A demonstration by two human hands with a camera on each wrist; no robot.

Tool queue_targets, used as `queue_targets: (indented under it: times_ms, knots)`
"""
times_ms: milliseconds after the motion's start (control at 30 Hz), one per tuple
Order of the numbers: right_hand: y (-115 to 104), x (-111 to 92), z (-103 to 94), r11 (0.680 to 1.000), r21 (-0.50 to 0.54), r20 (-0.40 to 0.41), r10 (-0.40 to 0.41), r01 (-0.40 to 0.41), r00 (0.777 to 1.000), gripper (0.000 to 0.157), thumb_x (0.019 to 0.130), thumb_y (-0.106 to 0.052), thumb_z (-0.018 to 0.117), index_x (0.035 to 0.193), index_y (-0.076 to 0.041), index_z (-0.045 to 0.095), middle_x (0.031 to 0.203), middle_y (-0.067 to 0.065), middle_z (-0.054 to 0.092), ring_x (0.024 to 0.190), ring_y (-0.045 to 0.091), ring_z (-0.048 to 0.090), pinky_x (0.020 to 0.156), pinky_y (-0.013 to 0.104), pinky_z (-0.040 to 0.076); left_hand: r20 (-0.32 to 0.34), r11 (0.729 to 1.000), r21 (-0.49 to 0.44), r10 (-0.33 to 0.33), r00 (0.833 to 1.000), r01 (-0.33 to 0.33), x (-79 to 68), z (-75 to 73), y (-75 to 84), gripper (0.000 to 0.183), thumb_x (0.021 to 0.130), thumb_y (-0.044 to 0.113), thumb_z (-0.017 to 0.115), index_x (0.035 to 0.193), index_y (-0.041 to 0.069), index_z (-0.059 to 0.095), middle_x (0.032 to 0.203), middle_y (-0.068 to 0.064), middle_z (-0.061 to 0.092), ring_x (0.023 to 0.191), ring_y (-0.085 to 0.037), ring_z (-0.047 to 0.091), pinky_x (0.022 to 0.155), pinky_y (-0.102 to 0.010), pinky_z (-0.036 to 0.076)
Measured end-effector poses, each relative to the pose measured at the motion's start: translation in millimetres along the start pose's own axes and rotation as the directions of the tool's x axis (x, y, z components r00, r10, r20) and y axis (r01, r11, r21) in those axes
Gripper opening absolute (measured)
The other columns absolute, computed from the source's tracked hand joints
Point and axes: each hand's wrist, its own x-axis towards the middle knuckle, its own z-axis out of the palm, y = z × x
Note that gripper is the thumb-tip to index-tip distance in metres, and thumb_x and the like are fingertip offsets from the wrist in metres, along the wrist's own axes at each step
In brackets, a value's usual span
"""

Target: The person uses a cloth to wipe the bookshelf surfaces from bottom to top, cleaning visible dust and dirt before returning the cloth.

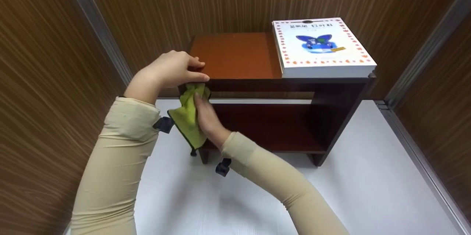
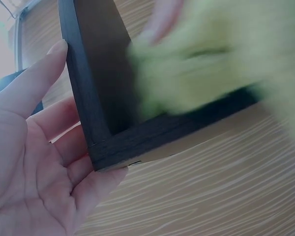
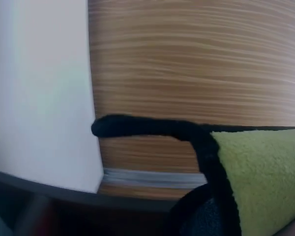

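Yellow-green cloth [image 1: 188,119] hangs lengthwise downward, right hand [image 1: 209,119] holding it, left hand [image 1: 167,71] gripping shelf [image 1: 235,54].

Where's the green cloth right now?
In the head view, the green cloth is left of centre, held in the right hand against the left end of the small shelf, just below the left hand.

Cloth [image 1: 188,117] lime, edged black; shelf top [image 1: 237,56] russet; book [image 1: 320,45] white, bordered orange; wall [image 1: 184,3] striped brown.

head: high, looking forward, down | left, right wrist: near | shared (all 3): cloth [image 1: 188,119]
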Motion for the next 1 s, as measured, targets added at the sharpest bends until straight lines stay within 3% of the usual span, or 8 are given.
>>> queue_targets:
  times_ms: [67, 200, 333, 433, 633, 833, 1000]
  knots:
    - [-6, 5, -3.0, 1.0, -0.013, -0.036, -0.005, 0.005, 0.999, 0.04, 0.101, -0.041, 0.027, 0.116, -0.009, 0.048, 0.086, 0.001, 0.054, 0.072, 0.01, 0.054, 0.07, 0.025, 0.046, 0.0, 1.0, -0.001, 0.006, 1.0, -0.006, 2.7, 2.3, 1.3, 0.053, 0.089, 0.041, 0.06, 0.132, 0.011, 0.054, 0.136, -0.011, 0.048, 0.127, -0.026, 0.041, 0.103, -0.042, 0.033]
    - [-4, 12, -6.7, 0.996, -0.086, -0.058, -0.018, 0.013, 0.998, 0.043, 0.1, -0.044, 0.027, 0.124, -0.013, 0.044, 0.099, 0.0, 0.052, 0.081, 0.01, 0.053, 0.078, 0.023, 0.043, 0.0, 1.0, 0.0, 0.012, 1.0, -0.012, 5.2, 3.8, 2.3, 0.053, 0.089, 0.041, 0.061, 0.132, 0.012, 0.054, 0.136, -0.01, 0.048, 0.127, -0.026, 0.042, 0.103, -0.042, 0.033]
    - [6, 16, -5.2, 0.983, -0.179, -0.037, -0.047, 0.039, 0.998, 0.054, 0.1, -0.046, 0.026, 0.143, -0.015, 0.03, 0.132, 0.001, 0.044, 0.108, 0.007, 0.047, 0.095, 0.022, 0.034, -0.003, 1.0, 0.0, 0.002, 1.0, -0.002, 3.1, 1.6, 1.1, 0.053, 0.089, 0.041, 0.061, 0.133, 0.012, 0.053, 0.137, -0.01, 0.047, 0.128, -0.025, 0.041, 0.104, -0.041, 0.032]
    - [18, 17, -3.5, 0.975, -0.22, -0.024, -0.025, 0.019, 0.999, 0.061, 0.099, -0.051, 0.025, 0.15, -0.02, 0.014, 0.148, -0.005, 0.026, 0.123, 0.003, 0.034, 0.103, 0.02, 0.025, -0.001, 1.0, 0.003, -0.01, 1.0, 0.01, 0.6, 0.0, -0.3, 0.053, 0.089, 0.041, 0.06, 0.133, 0.012, 0.053, 0.138, -0.011, 0.046, 0.129, -0.025, 0.039, 0.104, -0.041, 0.031]
    - [52, 12, -9.9, 0.978, -0.181, -0.022, 0.103, -0.105, 0.994, 0.066, 0.095, -0.058, 0.024, 0.151, -0.027, 0.005, 0.138, -0.001, 0.036, 0.111, 0.011, 0.042, 0.1, 0.027, 0.029, 0.005, 1.0, 0.0, -0.015, 1.0, 0.015, -1.5, -0.8, -1.0, 0.054, 0.089, 0.042, 0.06, 0.134, 0.012, 0.052, 0.138, -0.011, 0.045, 0.129, -0.027, 0.039, 0.104, -0.042, 0.03]
    - [86, 5, -18.8, 0.93, -0.129, -0.039, 0.343, -0.345, 0.939, 0.082, 0.084, -0.076, 0.023, 0.15, -0.033, -0.001, 0.152, -0.009, 0.01, 0.128, 0.01, 0.025, 0.107, 0.033, 0.014, 0.008, 1.0, 0.007, -0.012, 1.0, 0.012, -1.2, -2.3, -1.6, 0.055, 0.09, 0.043, 0.059, 0.134, 0.012, 0.051, 0.139, -0.01, 0.044, 0.13, -0.028, 0.037, 0.105, -0.043, 0.029]
    - [95, -1, -18.4, 0.928, -0.124, -0.062, 0.348, -0.353, 0.936, 0.086, 0.081, -0.08, 0.024, 0.15, -0.034, 0.002, 0.152, -0.009, 0.013, 0.131, 0.009, 0.021, 0.109, 0.035, 0.011, 0.009, 1.0, 0.011, -0.007, 1.0, 0.007, -1.0, -0.7, -2.5, 0.054, 0.089, 0.042, 0.059, 0.134, 0.012, 0.052, 0.139, -0.01, 0.045, 0.129, -0.027, 0.039, 0.104, -0.042, 0.03]
